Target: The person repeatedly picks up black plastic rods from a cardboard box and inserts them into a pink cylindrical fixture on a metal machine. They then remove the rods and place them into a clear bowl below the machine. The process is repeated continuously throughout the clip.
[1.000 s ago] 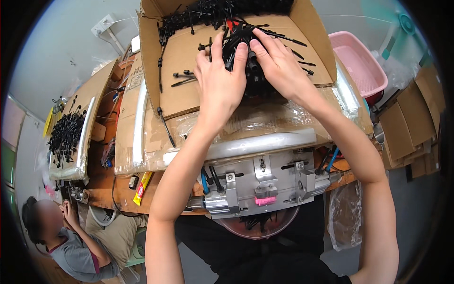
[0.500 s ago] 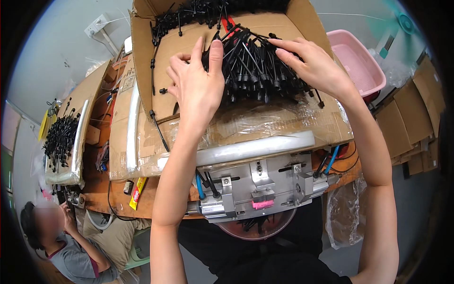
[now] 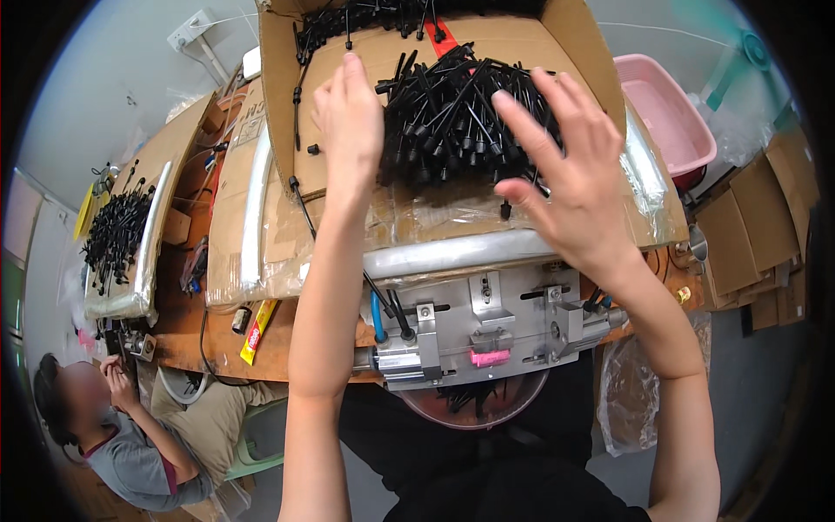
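Observation:
A heap of thin black plastic rods with small knobbed ends [image 3: 452, 130] lies at the front of an open cardboard box [image 3: 348, 96]. My left hand [image 3: 350, 122] is over the box floor left of the heap, fingers stretched forward and its thumb out of sight; I see nothing held in it. Its fingertips come close to the end of a single black rod hanging from the rear bundle. Over the heap's right front edge, my right hand [image 3: 570, 174] is open with fingers spread, holding nothing. A few stray rods lie by the box's left wall.
Nearer me sits a metal fixture [image 3: 461, 348] with a pink block [image 3: 490, 358], above a clear bowl [image 3: 474, 409] of black pieces. Another rod pile [image 3: 117, 230] is at left, near a seated person [image 3: 130, 435]. A pink basket [image 3: 665, 113] stands right; a yellow tube [image 3: 258, 331] lies on the table.
My left hand has drawn away from the heap's left side. The right hand has come nearer me, its fingers now spread. The whole view has shifted slightly.

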Motion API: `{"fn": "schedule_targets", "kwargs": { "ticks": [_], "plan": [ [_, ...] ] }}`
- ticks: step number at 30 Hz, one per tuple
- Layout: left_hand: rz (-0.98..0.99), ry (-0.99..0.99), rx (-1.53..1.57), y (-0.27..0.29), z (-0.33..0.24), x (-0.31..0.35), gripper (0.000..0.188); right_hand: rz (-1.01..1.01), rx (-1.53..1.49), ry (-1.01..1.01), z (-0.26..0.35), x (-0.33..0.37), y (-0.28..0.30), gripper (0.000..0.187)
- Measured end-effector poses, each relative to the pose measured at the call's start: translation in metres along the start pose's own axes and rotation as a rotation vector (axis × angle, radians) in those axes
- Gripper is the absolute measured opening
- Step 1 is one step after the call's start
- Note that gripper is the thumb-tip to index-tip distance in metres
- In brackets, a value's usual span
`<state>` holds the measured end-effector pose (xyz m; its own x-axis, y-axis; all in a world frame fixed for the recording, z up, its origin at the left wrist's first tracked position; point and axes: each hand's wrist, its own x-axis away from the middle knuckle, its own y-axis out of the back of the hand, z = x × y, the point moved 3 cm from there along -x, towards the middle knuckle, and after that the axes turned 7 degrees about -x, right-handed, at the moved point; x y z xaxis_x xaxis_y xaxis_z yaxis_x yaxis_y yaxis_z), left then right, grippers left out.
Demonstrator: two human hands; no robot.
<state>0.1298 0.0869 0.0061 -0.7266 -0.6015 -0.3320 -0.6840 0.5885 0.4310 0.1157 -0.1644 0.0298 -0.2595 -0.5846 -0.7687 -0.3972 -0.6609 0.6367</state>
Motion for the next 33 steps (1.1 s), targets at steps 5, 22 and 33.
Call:
{"fn": "schedule_targets", "kwargs": {
  "ticks": [5, 22, 33],
  "plan": [
    [-0.317, 0.069, -0.137, 0.028, 0.025, -0.021, 0.057, -0.093, -0.06, -0.099, -0.037, -0.004, -0.01, 0.055],
    [-0.59, 0.4, -0.541, 0.048, 0.057, -0.048, 0.017, -0.147, -0.223, -0.763, -0.274, -0.024, -0.066, 0.039],
    [-0.499, 0.246, -0.363, 0.064, 0.114, -0.113, 0.034, -0.068, -0.19, -0.747, -0.324, -0.028, -0.096, 0.04]
  ]
}}
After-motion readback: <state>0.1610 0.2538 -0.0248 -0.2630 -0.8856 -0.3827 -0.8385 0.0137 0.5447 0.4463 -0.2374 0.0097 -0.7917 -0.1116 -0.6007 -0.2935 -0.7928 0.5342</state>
